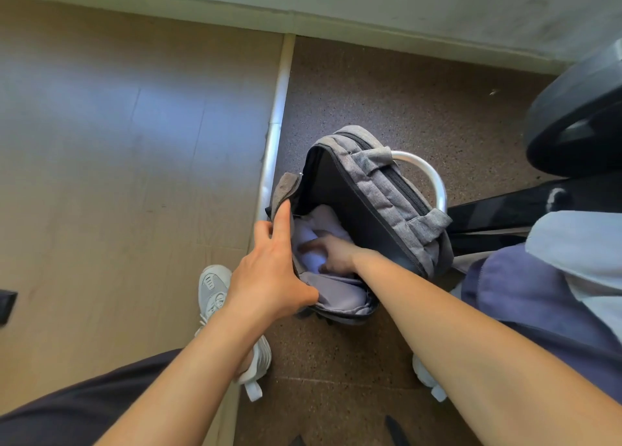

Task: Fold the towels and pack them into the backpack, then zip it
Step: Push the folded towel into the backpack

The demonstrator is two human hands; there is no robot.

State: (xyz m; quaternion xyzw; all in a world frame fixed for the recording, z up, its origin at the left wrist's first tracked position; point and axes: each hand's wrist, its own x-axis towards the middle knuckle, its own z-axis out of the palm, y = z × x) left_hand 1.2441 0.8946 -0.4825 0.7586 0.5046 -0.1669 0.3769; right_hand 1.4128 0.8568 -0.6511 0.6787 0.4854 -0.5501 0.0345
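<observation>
speckled floor [370,85] — left hand [269,270] holds backpack [377,183], right hand [333,253] grips towel [323,216] inside

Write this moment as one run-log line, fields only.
step: packing | left hand: holds backpack edge open | right hand: inside backpack, grips lavender towel | zip: open | more towels: outside, right

Backpack [380,183] shell in heathered grey woven cloth, matt, slightly coarse; lining [340,189] black, smooth, faint sheen. Towel [314,225] inside in soft pale lilac cloth, matt. Speckled brown floor [387,92] grainy, dull. Wood-look boards [117,142] smooth, low sheen. Dividing strip [279,108] and curved tube [434,172] apparently metal, glossy.
</observation>
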